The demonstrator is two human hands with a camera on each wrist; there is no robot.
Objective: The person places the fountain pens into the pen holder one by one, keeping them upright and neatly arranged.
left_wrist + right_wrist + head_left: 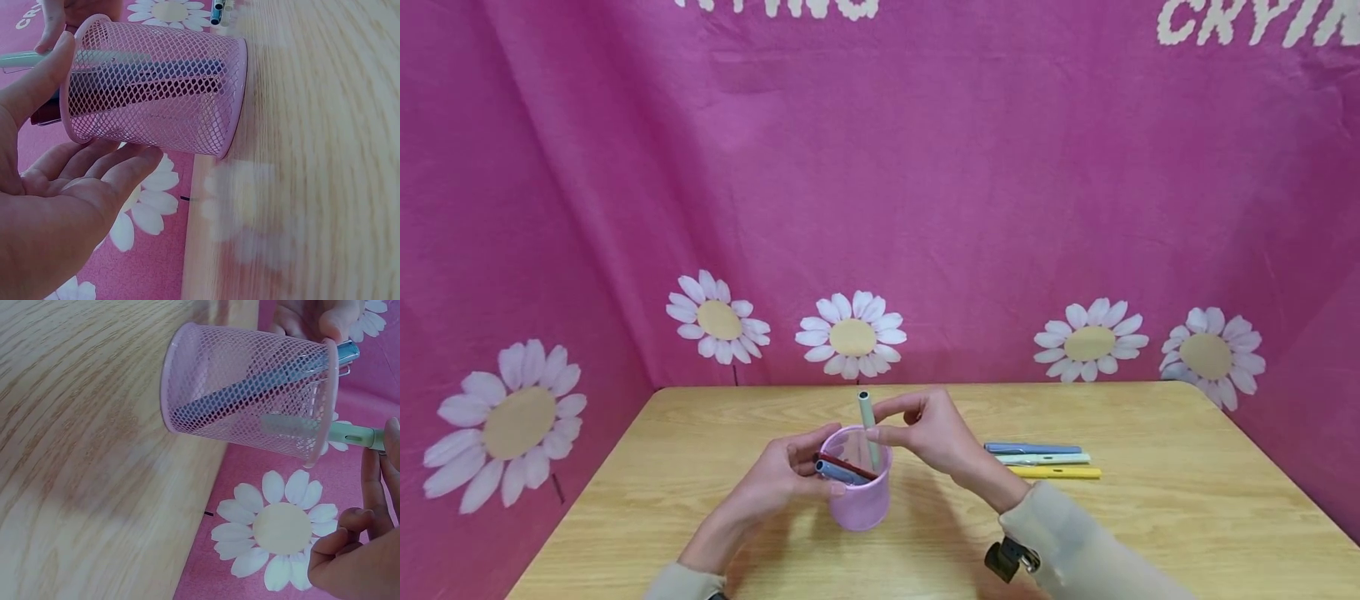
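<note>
A pink mesh pen cup (861,500) (156,94) (244,394) stands at the middle of the wooden table (1150,517). A dark red pen (844,463) and a blue pen (837,473) (250,387) lean inside it. My left hand (816,473) (62,187) holds the cup at its left side, thumb on the rim. My right hand (887,423) (365,544) pinches a pale green pen (867,412) (353,433) that stands upright in the cup, its upper end above the rim.
Three pens lie side by side on the table right of the cup: blue (1032,448), pale green (1042,458) and yellow (1055,472). Pink cloth with daisies (852,336) hangs behind and on both sides of the table.
</note>
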